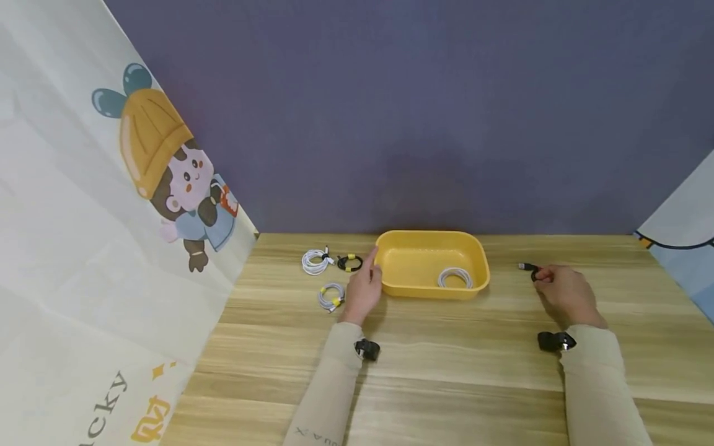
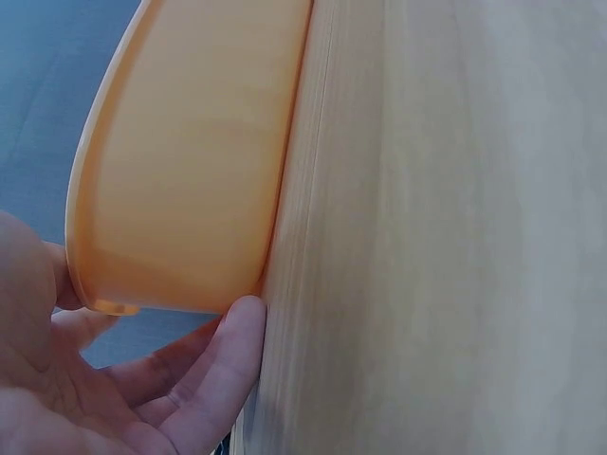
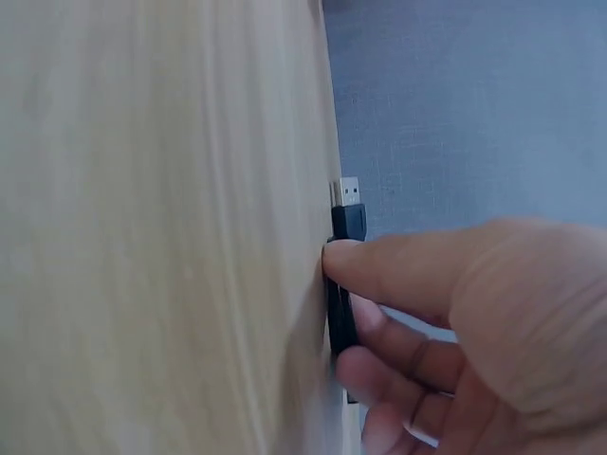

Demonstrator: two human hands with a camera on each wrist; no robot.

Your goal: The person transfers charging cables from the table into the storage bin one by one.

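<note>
Toward the tabletop's (image 1: 446,365) far-right corner, we see the right hand (image 1: 569,291) pinching a black USB cable (image 3: 350,223); the left hand (image 1: 364,292), fingers relaxed, touches the yellow tray (image 1: 413,291), whose grey coil (image 1: 455,271) only the head view shows.

The head view looks forward and down; both close, sideways-turned wrist views share its tabletop (image 1: 457,365).

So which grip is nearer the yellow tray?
Left. The left grip touches the yellow tray at its left end; the right grip is apart, off beyond its right end, pinching a black cable.
</note>
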